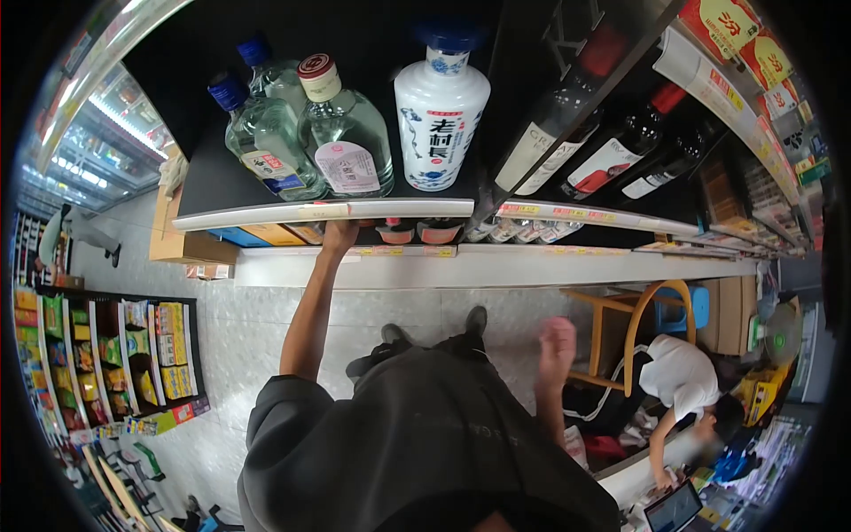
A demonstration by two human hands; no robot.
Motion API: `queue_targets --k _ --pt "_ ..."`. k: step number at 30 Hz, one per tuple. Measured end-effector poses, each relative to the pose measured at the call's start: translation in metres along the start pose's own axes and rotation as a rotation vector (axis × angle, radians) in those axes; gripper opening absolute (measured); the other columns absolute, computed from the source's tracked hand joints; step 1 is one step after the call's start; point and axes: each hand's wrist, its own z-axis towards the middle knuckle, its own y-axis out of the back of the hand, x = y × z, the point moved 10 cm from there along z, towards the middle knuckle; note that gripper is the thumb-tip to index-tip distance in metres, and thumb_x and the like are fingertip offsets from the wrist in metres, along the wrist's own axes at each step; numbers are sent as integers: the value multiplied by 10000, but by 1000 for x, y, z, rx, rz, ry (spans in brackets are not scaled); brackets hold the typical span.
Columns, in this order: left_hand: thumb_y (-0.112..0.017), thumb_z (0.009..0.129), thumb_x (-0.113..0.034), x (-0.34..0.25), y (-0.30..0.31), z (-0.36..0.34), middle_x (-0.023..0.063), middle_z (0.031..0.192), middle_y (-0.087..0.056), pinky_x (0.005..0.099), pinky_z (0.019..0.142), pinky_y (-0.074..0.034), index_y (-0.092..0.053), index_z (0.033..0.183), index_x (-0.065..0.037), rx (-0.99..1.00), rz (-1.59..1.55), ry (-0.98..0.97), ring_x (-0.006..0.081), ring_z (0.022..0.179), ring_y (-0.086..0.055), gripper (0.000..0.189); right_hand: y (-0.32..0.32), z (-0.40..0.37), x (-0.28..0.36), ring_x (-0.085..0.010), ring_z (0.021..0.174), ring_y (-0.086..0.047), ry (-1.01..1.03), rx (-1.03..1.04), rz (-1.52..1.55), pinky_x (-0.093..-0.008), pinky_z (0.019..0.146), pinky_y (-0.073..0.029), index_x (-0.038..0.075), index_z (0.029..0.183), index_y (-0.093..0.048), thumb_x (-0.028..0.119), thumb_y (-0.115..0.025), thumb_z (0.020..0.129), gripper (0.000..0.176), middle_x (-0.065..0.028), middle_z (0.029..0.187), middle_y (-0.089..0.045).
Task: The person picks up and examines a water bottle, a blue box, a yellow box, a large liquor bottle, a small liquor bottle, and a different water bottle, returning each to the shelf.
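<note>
Shop shelf rim (266, 215) meets left hand (339, 238), grip hidden; right hand (557, 341) blurred, grip unclear.

The left hand (339, 237) is touching the front lip of the shelf (257, 215), just below the clear bottles (346, 142), with the white bottle (441, 111) to their right. The right hand (557, 341) is hanging blurred near a wooden chair (625, 341), where another person (681, 377) is bending down.

Black shelf (213, 182) with three clear bottles (346, 133) and a white ceramic bottle (441, 115) upright on it
</note>
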Motion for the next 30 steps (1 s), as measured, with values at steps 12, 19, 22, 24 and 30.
queue_targets --k 12,19,22,24,30 --pt "-635 898 -155 -99 142 -88 157 938 -633 359 757 -478 -554 1076 -18 -99 -304 46 286 861 -626 238 -225 -46 -9 -175 1129 -536 -283 734 338 -339 980 -427 19 1225 -507 250 -451 1014 319 -96 1194 -557" --pt "-517 975 -388 -118 143 -107 99 995 -661 321 872 -478 -549 1106 -20 263 -1073 172 158 943 -617 392 -342 -140 47 -305 1219 -504 -996 1483 1011 -493 1033 -399 33 1271 -512 351 -457 991 428 -151 1281 -531" --pt "-514 963 -434 -132 136 -113 113 1042 -653 347 921 -466 -523 1162 -25 370 -1221 110 190 993 -619 455 -343 -162 63 -364 1209 -504 -1150 1568 1400 -591 1018 -392 61 1325 -453 343 -495 974 453 -176 1265 -531" --pt "-505 964 -434 -147 132 -118 144 1116 -629 379 977 -438 -471 1219 -33 403 -1436 75 251 1098 -588 477 -335 -151 74 -350 1193 -524 -1126 1459 1650 -601 987 -424 73 1358 -404 306 -568 941 506 -174 1281 -518" --pt "-445 982 -457 -153 113 -123 189 1163 -583 394 995 -431 -462 1177 -52 430 -1391 199 265 1140 -553 449 -318 -145 88 -342 1128 -567 -810 1480 965 -561 928 -477 55 1421 -308 311 -565 939 604 -217 1425 -381"
